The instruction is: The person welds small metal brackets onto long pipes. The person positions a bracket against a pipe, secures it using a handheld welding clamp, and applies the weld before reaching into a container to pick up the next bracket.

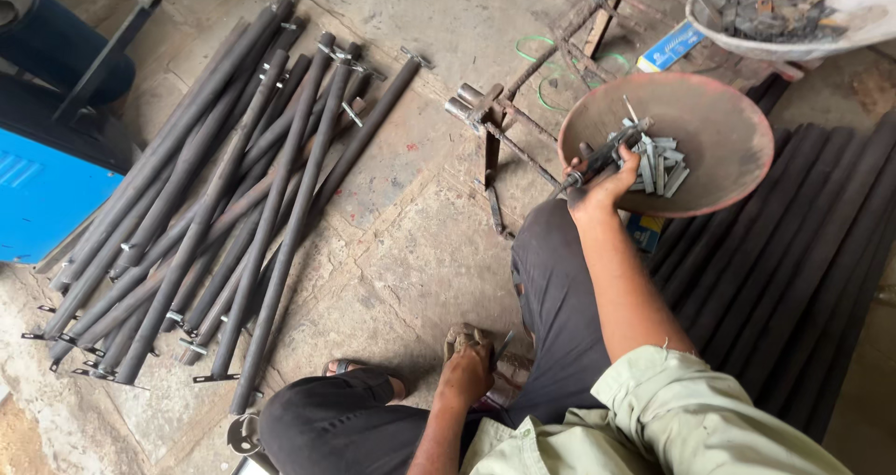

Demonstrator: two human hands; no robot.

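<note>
My right hand reaches over the rim of a rusty round metal bowl and grips a dark rod-like tool that lies across it. Inside the bowl sit several small flat grey metal pieces. My left hand rests low by my foot, closed on a small dark metal piece. I am crouched on the concrete floor in dark trousers and a pale green shirt.
Several long dark steel pipes lie in a pile on the left. More pipes lie side by side on the right. A welded metal stand sits ahead, a pale bowl of scrap at top right, a blue machine far left.
</note>
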